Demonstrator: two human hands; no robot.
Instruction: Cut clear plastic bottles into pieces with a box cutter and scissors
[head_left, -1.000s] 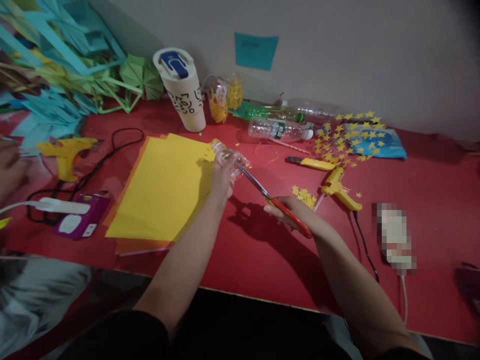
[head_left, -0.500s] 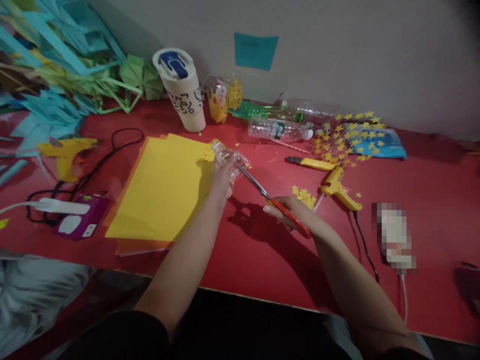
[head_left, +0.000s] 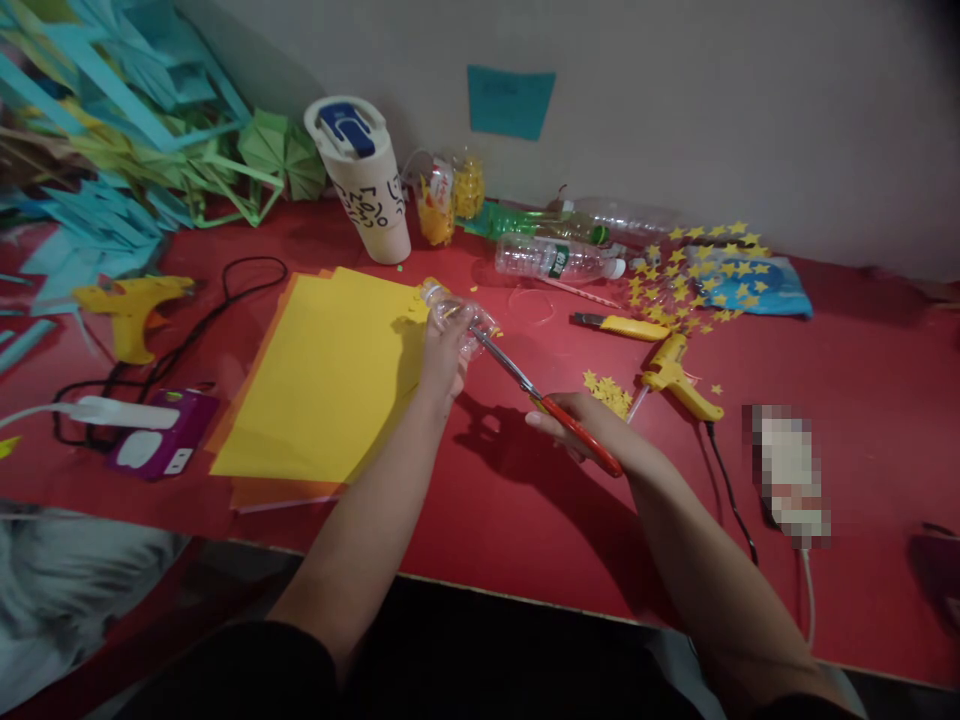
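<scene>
My left hand (head_left: 445,358) is closed around a clear plastic bottle piece (head_left: 482,318) with a white neck, beside the yellow sheets (head_left: 322,370). In my right hand (head_left: 581,425) are scissors with red handles (head_left: 574,428). Their long metal blades reach up and left to the bottle piece, with the tips at its edge by my left fingers. Right of the scissors lies a small heap of yellow stars (head_left: 607,393), close to my right hand.
A tall white cup (head_left: 379,205) and clear bottles (head_left: 555,260) stand or lie at the back. A yellow cutter (head_left: 634,328), a glue gun (head_left: 682,380) and a phone (head_left: 789,470) are at the right. Another glue gun (head_left: 133,315) and a purple power box (head_left: 169,435) are left.
</scene>
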